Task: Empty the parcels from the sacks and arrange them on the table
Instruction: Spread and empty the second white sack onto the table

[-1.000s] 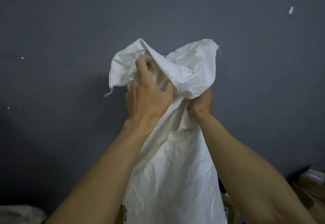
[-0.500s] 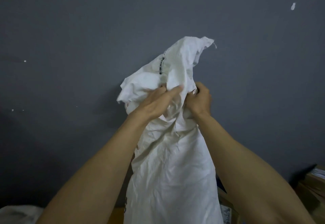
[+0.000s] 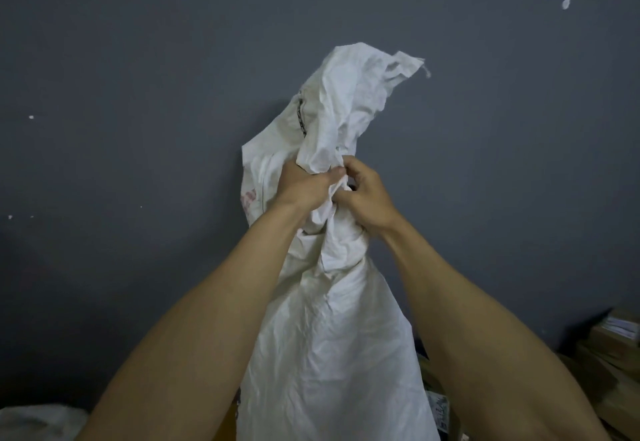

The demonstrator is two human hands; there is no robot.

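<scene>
**Both hands bunched at the sack's neck**

Your left hand (image 3: 304, 187) has dropped from the upper fold to beside your right hand (image 3: 367, 198). Both clench the gathered white woven sack (image 3: 329, 336), raised before the grey wall. It hangs limp, so it is probably emptied. Its red print (image 3: 248, 199) is unreadable, and so are the labels on the cardboard parcels (image 3: 614, 338) at lower right.

One left hand (image 3: 303, 187), one right hand (image 3: 367, 195), one raised sack (image 3: 329, 336), several cardboard parcels (image 3: 613, 343)
</scene>
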